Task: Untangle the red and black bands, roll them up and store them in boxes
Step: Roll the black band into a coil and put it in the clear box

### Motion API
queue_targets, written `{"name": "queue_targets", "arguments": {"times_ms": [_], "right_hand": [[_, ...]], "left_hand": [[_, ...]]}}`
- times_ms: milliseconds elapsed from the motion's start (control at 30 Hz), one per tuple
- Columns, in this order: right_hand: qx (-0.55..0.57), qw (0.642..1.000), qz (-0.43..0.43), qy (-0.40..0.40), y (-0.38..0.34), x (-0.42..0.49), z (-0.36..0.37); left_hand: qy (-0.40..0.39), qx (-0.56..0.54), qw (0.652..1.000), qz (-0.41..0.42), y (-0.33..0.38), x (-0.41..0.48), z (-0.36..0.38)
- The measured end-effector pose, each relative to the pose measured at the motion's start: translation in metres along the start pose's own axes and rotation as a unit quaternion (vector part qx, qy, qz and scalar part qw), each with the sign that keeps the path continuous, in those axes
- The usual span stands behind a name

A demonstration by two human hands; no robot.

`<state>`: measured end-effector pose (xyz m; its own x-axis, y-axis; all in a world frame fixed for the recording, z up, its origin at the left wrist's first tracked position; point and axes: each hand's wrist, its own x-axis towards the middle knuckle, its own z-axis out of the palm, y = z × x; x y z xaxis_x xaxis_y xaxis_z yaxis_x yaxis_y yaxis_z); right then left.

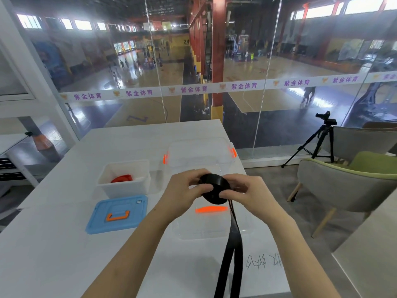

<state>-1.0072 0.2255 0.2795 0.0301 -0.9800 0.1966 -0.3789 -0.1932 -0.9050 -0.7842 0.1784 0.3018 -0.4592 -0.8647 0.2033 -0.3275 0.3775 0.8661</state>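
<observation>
Both my hands hold a rolled-up coil of the black band (214, 189) above the table. My left hand (184, 190) grips the coil's left side with curled fingers. My right hand (249, 192) pinches its right edge with thumb and fingers. The loose tail of the black band hangs down from the coil to the frame's bottom edge in two strands. The red band (122, 178) lies rolled inside the white box (124, 188) on the left. A clear box (202, 153) with orange latches stands behind my hands.
A blue lid (118, 214) with an orange handle lies in front of the white box. A clear lid (212, 224) with an orange handle lies under my hands. A glass wall stands behind the white table (53, 254). Chairs (343, 186) and a tripod (320, 138) are at the right.
</observation>
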Motion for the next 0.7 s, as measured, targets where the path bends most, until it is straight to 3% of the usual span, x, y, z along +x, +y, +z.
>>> {"name": "queue_targets", "arguments": {"times_ms": [100,200,300,467,700], "right_hand": [[0.05,0.998,0.023,0.005,0.003,-0.004,-0.003],[0.05,0.998,0.019,0.022,0.002,-0.005,-0.005],[0.017,0.999,0.008,0.033,0.001,-0.006,-0.008],[-0.068,0.997,0.017,-0.027,-0.004,-0.007,-0.01],[-0.054,0.997,0.006,-0.06,-0.008,-0.004,-0.005]], "left_hand": [[0.049,-0.126,0.991,-0.025,0.002,-0.004,0.004],[0.044,-0.161,0.985,-0.037,0.003,-0.005,0.005],[-0.001,-0.126,0.99,-0.066,-0.003,-0.005,-0.001],[-0.064,0.026,0.994,-0.087,-0.012,-0.005,-0.009],[-0.014,-0.015,0.998,-0.056,-0.008,-0.01,0.0]]}}
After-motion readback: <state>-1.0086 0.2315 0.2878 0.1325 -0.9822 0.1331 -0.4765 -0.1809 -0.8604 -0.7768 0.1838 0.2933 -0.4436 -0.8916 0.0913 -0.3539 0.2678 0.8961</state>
